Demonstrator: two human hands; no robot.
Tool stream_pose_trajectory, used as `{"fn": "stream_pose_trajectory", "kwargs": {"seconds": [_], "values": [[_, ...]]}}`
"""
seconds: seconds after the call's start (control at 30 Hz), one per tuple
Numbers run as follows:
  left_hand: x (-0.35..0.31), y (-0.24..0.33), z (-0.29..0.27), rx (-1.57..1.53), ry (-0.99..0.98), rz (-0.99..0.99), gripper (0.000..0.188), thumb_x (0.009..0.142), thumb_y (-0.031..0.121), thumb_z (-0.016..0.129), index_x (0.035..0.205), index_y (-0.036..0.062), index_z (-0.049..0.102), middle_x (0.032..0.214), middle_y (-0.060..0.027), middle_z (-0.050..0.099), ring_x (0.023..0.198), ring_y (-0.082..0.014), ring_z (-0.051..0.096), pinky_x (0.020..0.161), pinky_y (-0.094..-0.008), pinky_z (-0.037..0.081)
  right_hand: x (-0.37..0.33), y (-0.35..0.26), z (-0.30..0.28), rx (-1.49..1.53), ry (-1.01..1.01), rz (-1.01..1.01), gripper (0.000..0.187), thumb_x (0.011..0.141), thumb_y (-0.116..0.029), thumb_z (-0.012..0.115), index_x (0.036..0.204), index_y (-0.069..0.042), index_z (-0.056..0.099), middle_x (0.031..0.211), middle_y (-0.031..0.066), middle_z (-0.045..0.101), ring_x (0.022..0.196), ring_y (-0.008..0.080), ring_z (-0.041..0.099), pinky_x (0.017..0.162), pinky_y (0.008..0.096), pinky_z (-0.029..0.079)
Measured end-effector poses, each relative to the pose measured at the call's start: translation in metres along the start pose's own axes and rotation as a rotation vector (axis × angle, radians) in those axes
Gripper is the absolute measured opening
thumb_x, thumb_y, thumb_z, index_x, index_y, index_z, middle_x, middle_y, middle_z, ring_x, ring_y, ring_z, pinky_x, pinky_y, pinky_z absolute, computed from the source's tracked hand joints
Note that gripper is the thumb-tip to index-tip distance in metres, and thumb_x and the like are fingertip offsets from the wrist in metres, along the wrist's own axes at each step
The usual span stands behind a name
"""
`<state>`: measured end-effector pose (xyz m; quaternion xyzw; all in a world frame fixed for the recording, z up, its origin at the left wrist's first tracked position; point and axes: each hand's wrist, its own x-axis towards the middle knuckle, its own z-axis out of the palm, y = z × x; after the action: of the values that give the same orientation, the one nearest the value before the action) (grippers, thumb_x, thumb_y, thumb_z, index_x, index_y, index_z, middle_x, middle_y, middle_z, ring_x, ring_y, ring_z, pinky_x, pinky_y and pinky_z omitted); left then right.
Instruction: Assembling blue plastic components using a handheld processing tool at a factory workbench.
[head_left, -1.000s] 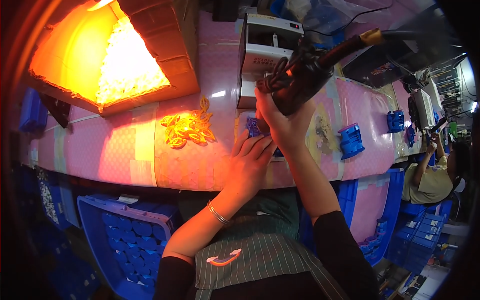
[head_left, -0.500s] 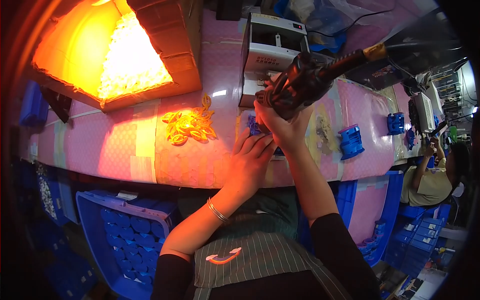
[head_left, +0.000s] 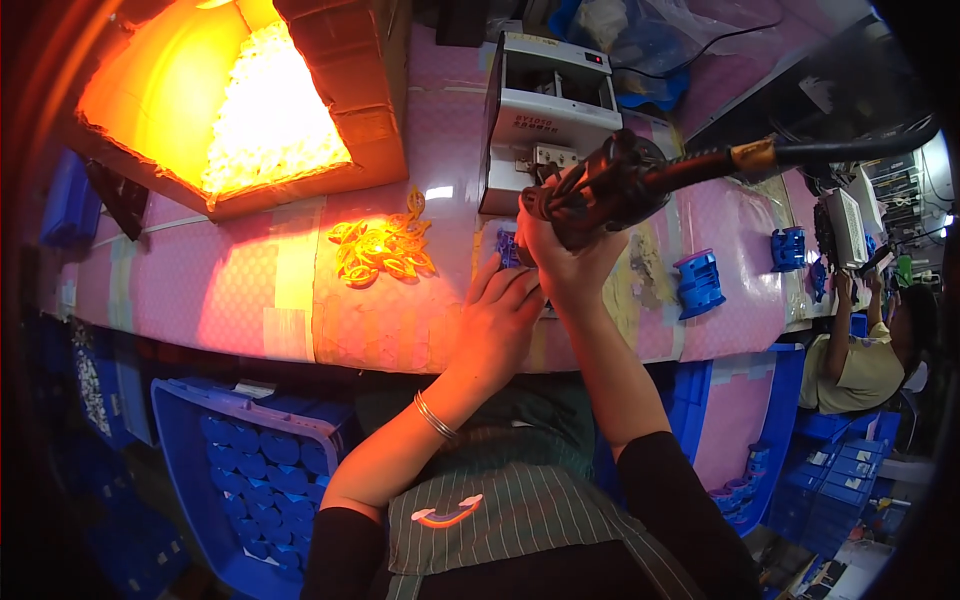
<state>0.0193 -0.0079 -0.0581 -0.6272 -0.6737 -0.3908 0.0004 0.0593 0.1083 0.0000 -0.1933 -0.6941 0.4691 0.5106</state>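
Note:
My right hand [head_left: 570, 265] is wrapped round a black power screwdriver [head_left: 600, 190], its thick cable running off to the upper right. The tool stands over a small blue-purple plastic part [head_left: 507, 246] on the bench. Against the near side of that part, my left hand [head_left: 500, 320] keeps its fingers bent and pressed together, holding it. Both hands cover most of the part, and the tool's tip is hidden. Left of my hands lies a pile of yellow plastic loops [head_left: 382, 248]. A blue spool-like part [head_left: 699, 284] stands to the right.
A white machine [head_left: 550, 110] sits just beyond my hands. At the far left, a brightly lit cardboard box [head_left: 375, 150] holds small pale pieces. Another blue part [head_left: 788, 248] is farther right. Below the bench, a blue crate [head_left: 185, 480] holds round blue parts. A co-worker [head_left: 850, 350] sits at right.
The screwdriver and its cable have shifted slightly down and right in the picture, showing more of the machine's front. My left hand stays at the part. The co-worker's arms have moved.

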Motion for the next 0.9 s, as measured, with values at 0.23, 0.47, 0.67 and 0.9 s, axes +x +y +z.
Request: {"fn": "stream_pose_trajectory", "kwargs": {"seconds": [0.23,0.47,0.67,0.9], "values": [[-0.002,0.003,0.0,-0.058,-0.002,-0.005,0.046,0.077,0.005,0.062,0.123,0.0058,0.065,0.12,-0.0066,0.064,0.117,-0.0222,0.057,0.113,-0.0479,0.035,0.041,-0.036,-0.004,0.236,0.178,0.167,0.011,0.093,-0.009,0.062,0.09,-0.002,0.054,0.058,0.0055,0.055,0.05,0.0147,0.056,0.051,0.0276,0.044],[0.0,0.002,-0.004,-0.049,-0.014,-0.001,0.045,0.078,0.007,0.061,0.124,0.0059,0.064,0.122,-0.0069,0.064,0.117,-0.0222,0.057,0.113,-0.0472,0.035,0.083,-0.025,0.001,0.172,0.238,-0.115,0.009,0.091,-0.002,0.064,0.091,0.002,0.056,0.063,0.0067,0.058,0.052,0.0138,0.057,0.053,0.0279,0.047],[0.0,0.001,-0.005,-0.04,-0.028,-0.008,0.047,0.079,0.009,0.061,0.126,0.0065,0.063,0.123,-0.0067,0.063,0.118,-0.0223,0.056,0.114,-0.0475,0.034,0.079,-0.039,0.01,0.176,0.143,0.039,0.018,0.089,0.0,0.066,0.103,0.002,0.054,0.069,0.0076,0.06,0.051,0.0142,0.057,0.049,0.0274,0.044],[-0.001,0.002,-0.003,-0.039,-0.028,0.001,0.048,0.08,0.011,0.06,0.127,0.007,0.062,0.124,-0.0058,0.062,0.12,-0.0218,0.055,0.114,-0.0482,0.034,0.053,-0.043,0.023,0.277,0.075,0.151,0.022,0.091,-0.003,0.064,0.109,0.002,0.053,0.066,0.0055,0.058,0.049,0.0132,0.055,0.051,0.027,0.044]]}}
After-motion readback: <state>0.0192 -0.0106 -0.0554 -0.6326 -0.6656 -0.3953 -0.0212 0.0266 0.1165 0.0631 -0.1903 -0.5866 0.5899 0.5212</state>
